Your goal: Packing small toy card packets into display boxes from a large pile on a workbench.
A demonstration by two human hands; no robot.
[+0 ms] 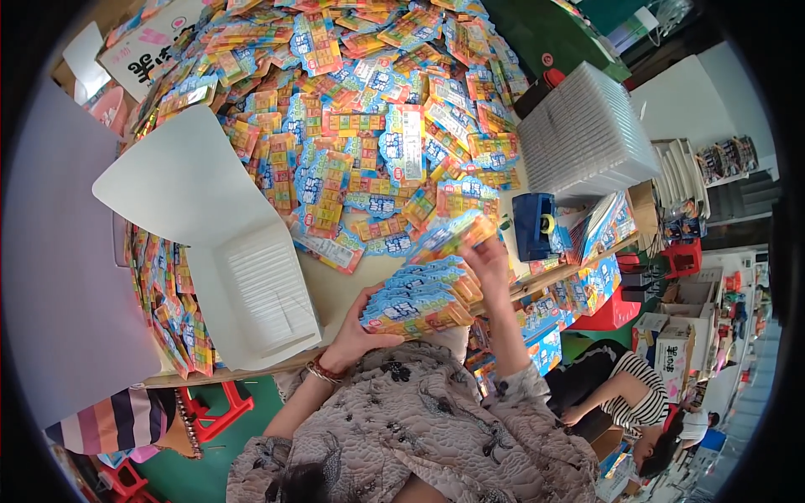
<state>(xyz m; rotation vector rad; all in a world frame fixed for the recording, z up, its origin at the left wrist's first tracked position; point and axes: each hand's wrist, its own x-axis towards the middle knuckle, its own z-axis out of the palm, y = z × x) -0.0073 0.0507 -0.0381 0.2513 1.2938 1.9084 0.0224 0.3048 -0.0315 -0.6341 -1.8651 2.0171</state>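
Note:
My left hand (356,337) is closed around the lower left side of a stack of colourful flat packets (419,298), blue along the top and yellow-orange below. The packets stand fanned in a row just over the table's near edge. My right hand (489,267) pinches a single packet (453,236) of the same kind, tilted above the far end of the stack. An open white box (260,293) with a ridged inside lies to the left of the stack, its lid (189,172) folded back.
A large heap of similar packets (352,117) covers the table's far part. Nested clear plastic trays (583,130) and a blue tape dispenser (533,226) stand at the right. Another person (625,394) sits at the lower right. A red stool (216,411) is below the table at left.

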